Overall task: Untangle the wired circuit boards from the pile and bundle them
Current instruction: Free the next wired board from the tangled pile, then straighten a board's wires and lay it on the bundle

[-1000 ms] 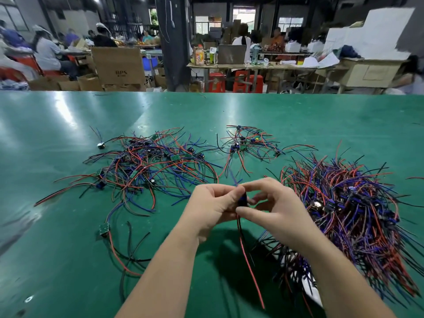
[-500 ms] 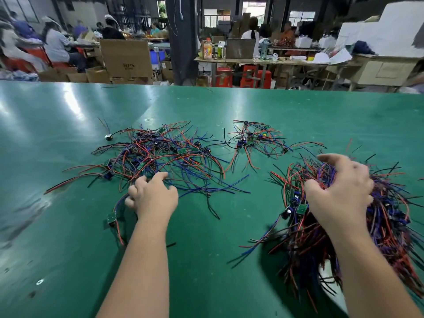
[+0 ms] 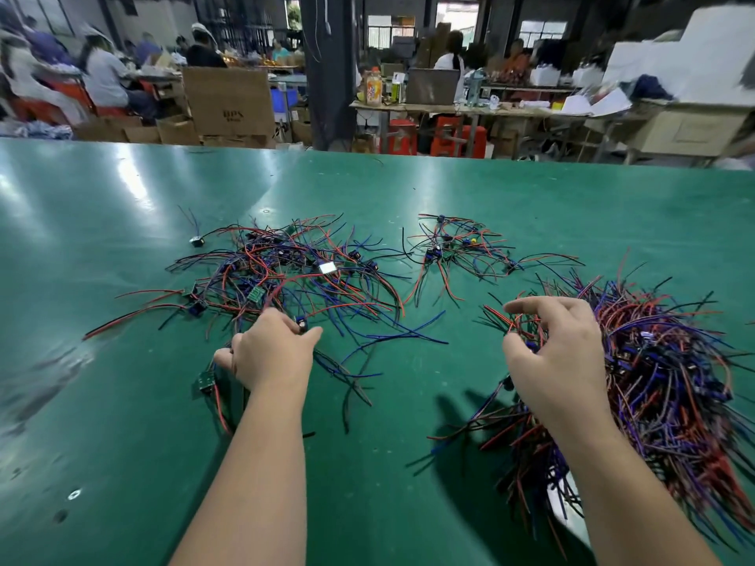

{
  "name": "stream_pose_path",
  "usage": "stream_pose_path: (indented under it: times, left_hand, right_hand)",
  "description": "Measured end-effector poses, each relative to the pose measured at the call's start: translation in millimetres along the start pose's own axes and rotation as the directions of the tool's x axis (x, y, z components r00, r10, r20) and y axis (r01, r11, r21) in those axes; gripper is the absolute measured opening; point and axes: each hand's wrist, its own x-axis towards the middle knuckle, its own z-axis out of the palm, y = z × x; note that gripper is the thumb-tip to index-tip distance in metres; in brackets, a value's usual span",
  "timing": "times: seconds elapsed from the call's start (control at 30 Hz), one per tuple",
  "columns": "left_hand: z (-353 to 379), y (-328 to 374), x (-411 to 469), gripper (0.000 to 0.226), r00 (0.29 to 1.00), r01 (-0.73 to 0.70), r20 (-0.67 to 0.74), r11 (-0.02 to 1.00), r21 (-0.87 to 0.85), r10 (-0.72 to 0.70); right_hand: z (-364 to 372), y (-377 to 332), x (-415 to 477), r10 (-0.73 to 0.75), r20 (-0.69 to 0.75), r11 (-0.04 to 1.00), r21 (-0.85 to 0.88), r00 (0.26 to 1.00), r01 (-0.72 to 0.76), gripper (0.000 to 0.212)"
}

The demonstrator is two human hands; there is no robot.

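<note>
- The left hand [image 3: 269, 355] lies knuckles up at the near edge of the loose pile [image 3: 286, 275], with thumb and forefinger pinching a small black part [image 3: 301, 323] on a wire.
- The right hand [image 3: 559, 357] is at the left edge of the dense pile [image 3: 674, 381]. Its fingers curve among the wires, but I cannot tell whether they grip any.
- A small bunch [image 3: 457, 247] lies farther off, between the two piles.
- A green board [image 3: 206, 379] lies just left of the left hand on the table [image 3: 122, 443].

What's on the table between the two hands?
In the head view, a few loose blue and black wires trail out beside the left hand. After them, bare green tabletop runs up to the right hand.
</note>
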Motion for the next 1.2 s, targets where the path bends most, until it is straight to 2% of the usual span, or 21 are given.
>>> stream_pose_path:
  times: [0.07, 0.13, 0.17, 0.23, 0.27, 0.33, 0.4, 0.43, 0.47, 0.57, 0.67, 0.77, 0.87, 1.0, 1.1, 1.2]
  left_hand:
    - [2, -1, 3, 0.036, 1.000, 0.017, -0.025, 0.999, -0.027, -0.018]
    - [4, -1, 5, 0.025, 0.998, -0.004, -0.069, 0.996, -0.090, -0.002]
    - [3, 0, 5, 0.017, 0.996, -0.022, -0.094, 0.979, -0.200, 0.003]
    - [-1, 5, 3, 0.030, 0.990, -0.081, -0.139, 0.860, -0.504, 0.012]
    - [-5, 8, 1, 0.029, 0.990, -0.091, -0.143, 0.739, -0.668, -0.007]
    - [-18, 19, -5, 0.016, 0.999, -0.016, -0.033, 0.396, -0.918, -0.035]
    - [-30, 29, -14, 0.004, 0.982, 0.175, 0.176, 0.025, -0.984, 0.069]
    - [-36, 33, -19, 0.003, 0.957, 0.259, 0.245, -0.077, -0.963, 0.154]
    - [-40, 37, -23, 0.005, 0.930, 0.320, 0.288, -0.114, -0.941, 0.230]
    - [-49, 48, -39, 0.015, 0.843, 0.433, 0.363, -0.100, -0.896, 0.397]
    - [-49, 59, -57, 0.022, 0.761, 0.452, 0.404, 0.033, -0.892, 0.507]
    - [-43, 68, -73, 0.011, 0.690, 0.435, 0.436, 0.152, -0.888, 0.578]
    - [-38, 72, -85, 0.008, 0.633, 0.364, 0.443, 0.260, -0.894, 0.635]
    - [-36, 75, -94, 0.006, 0.592, 0.322, 0.447, 0.313, -0.894, 0.670]
    - [-38, 74, -95, 0.011, 0.533, 0.337, 0.468, 0.330, -0.882, 0.705]
    - [-38, 69, -91, 0.013, 0.451, 0.326, 0.506, 0.392, -0.860, 0.736]
  right_hand:
    - [1, -1, -1, -0.014, 0.005, 1.000, 0.005, 1.000, 0.014, 0.028]
    - [2, -1, -2, -0.023, 0.000, 1.000, 0.015, 1.000, 0.023, 0.026]
    - [2, -1, -1, -0.024, -0.002, 1.000, 0.018, 1.000, 0.024, 0.026]
    - [3, 0, -1, -0.033, -0.008, 0.999, 0.024, 0.999, 0.033, 0.025]
    - [4, 1, -1, -0.044, -0.017, 0.999, 0.031, 0.999, 0.044, 0.025]
    - [5, 2, -2, -0.068, -0.035, 0.996, 0.062, 0.997, 0.070, 0.024]
    - [7, 2, -2, -0.060, -0.019, 0.989, 0.133, 0.998, 0.062, 0.025]
    - [8, 1, -3, -0.032, 0.006, 0.981, 0.192, 0.999, 0.030, 0.026]
    - [10, 0, -2, 0.002, 0.044, 0.963, 0.268, 0.999, -0.014, 0.028]
    - [13, -4, -4, 0.067, 0.239, 0.817, 0.544, 0.969, -0.191, 0.033]
    - [16, -11, -8, -0.012, 0.416, 0.637, 0.704, 0.909, -0.314, 0.015]
    - [17, -14, -10, -0.041, 0.456, 0.488, 0.785, 0.889, -0.381, 0.030]
    - [17, -16, -8, -0.009, 0.429, 0.377, 0.838, 0.903, -0.395, 0.027]
    - [13, -15, -3, -0.012, 0.381, 0.336, 0.872, 0.924, -0.356, 0.033]
    - [10, -13, -1, 0.015, 0.354, 0.360, 0.871, 0.935, -0.335, 0.023]
    - [12, -9, 2, 0.087, 0.345, 0.312, 0.881, 0.934, -0.355, 0.010]
